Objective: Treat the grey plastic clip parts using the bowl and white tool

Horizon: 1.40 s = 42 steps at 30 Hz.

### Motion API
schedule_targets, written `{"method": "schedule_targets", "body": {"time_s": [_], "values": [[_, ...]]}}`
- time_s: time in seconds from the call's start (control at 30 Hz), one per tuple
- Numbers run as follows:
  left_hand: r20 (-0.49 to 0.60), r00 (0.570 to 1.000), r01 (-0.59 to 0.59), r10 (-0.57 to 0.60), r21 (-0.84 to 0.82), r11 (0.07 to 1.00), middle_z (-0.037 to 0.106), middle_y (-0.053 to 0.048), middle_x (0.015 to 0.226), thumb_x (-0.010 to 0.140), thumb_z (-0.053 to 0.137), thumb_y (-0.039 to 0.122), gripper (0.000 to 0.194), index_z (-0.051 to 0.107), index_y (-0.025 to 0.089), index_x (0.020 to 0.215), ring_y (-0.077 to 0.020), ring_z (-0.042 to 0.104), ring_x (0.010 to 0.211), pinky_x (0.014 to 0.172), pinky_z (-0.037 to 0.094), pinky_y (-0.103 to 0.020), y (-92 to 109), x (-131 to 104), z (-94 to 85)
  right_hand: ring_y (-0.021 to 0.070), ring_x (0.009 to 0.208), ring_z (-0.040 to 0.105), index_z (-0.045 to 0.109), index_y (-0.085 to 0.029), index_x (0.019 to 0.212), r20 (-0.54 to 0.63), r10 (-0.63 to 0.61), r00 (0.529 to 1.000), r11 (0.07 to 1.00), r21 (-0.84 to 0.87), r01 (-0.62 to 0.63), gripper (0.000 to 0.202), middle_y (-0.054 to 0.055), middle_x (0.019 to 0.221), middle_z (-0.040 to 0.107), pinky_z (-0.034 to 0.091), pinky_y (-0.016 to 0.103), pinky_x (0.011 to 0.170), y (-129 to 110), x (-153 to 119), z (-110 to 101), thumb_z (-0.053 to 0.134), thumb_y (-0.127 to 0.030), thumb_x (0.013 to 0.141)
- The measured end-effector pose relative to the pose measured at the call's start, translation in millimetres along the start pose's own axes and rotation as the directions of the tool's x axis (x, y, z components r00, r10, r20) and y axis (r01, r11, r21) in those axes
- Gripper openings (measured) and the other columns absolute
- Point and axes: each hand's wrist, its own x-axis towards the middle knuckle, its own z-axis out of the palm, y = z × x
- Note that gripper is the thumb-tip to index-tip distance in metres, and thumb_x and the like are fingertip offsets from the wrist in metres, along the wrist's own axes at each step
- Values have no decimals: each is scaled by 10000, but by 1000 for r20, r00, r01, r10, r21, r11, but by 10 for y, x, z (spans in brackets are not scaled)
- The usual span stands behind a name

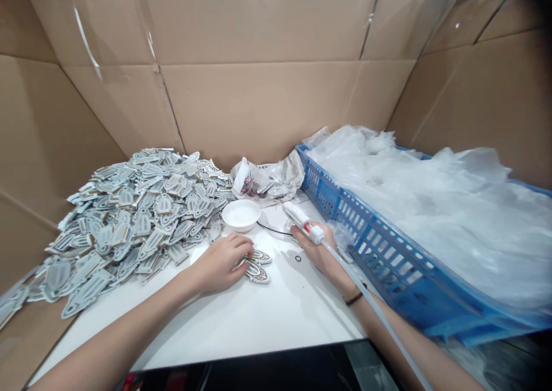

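My left hand (226, 263) rests on the white table with its fingers curled over flat, pointed pieces with a brown scroll pattern (257, 273). Two rounded ends of these pieces stick out beyond my fingertips. In my right hand (321, 254) is a white handheld tool with a hose (302, 221), its tip pointing away from me. The pale hose (379, 316) runs back along my forearm. Just beyond my left hand stands a white bowl (241, 223); its contents are hard to make out. A small dark ring (298, 259) lies between my hands.
A large heap of similar flat grey-and-white pieces (146, 213) fills the left side. On the right, a blue plastic crate (379, 259) holds clear plastic bags (422, 190). Crumpled paper with small dark bits (287, 175) lies at the back. Cardboard walls (267, 103) enclose the table (241, 328).
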Motion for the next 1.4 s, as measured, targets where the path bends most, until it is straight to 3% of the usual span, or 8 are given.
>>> {"method": "schedule_targets", "body": {"time_s": [0.17,0.27,0.43,0.53,0.67,0.9,1.1,1.4], "values": [[57,998,-11,8,53,999,579,-113,1368,904,514,238,344,587,213,1239,-293,529,1255,1053,431,-449,0,-19,10,127,484,420,407,-230,564,4,13,1000,1000,-7,-13,414,-20,503,450,246,256,452,26,14,13,561,-506,831],[69,998,-2,0,25,1000,573,-121,1369,910,539,296,330,576,200,1224,-299,502,1287,1076,410,-455,-11,-25,15,128,486,433,427,-227,565,-5,14,1000,1000,-8,-14,409,-16,510,470,254,252,455,64,32,31,565,-507,830],[116,992,-48,54,-51,998,477,-161,1478,827,681,480,511,535,183,1216,-335,400,1389,1138,341,-463,-62,-41,44,132,485,438,445,-224,564,0,22,1000,999,-29,-22,414,-15,505,473,261,252,456,66,25,36,572,-520,825],[121,991,-55,60,-46,997,493,-140,1458,849,664,436,353,568,201,1094,-324,433,1358,1107,364,-441,-76,-39,51,126,488,429,436,-221,568,11,22,1000,1000,-19,-22,405,-21,511,461,263,247,459,19,6,13,573,-499,828],[97,995,-7,12,-54,999,593,-121,1282,826,670,354,255,561,205,1002,-295,546,1187,995,431,-399,-50,-28,44,116,500,419,414,-218,566,9,21,1000,1000,0,-21,403,-25,527,455,260,239,464,-45,-3,-20,574,-475,832],[118,985,134,-127,-47,990,597,-94,1092,784,710,461,435,516,194,1068,-274,560,991,854,443,-391,3,-7,13,113,488,393,383,-221,558,4,-7,1000,1000,-2,7,431,-21,522,448,248,252,462,-48,4,-27,573,-486,839],[178,979,104,-95,-43,994,582,-78,1086,727,640,251,417,507,196,1119,-263,555,999,862,438,-371,5,-32,-98,117,487,400,401,-220,565,6,-24,1000,1000,-13,24,442,-21,525,467,262,264,480,-53,-12,-34,568,-518,845],[78,988,132,-133,12,991,570,-79,1004,654,588,204,384,493,181,1025,-248,551,920,786,451,-348,57,-26,-20,116,483,377,343,-229,552,3,-7,1000,1000,1,7,457,-28,504,417,243,276,493,-108,10,-42,554,-528,826]]}}
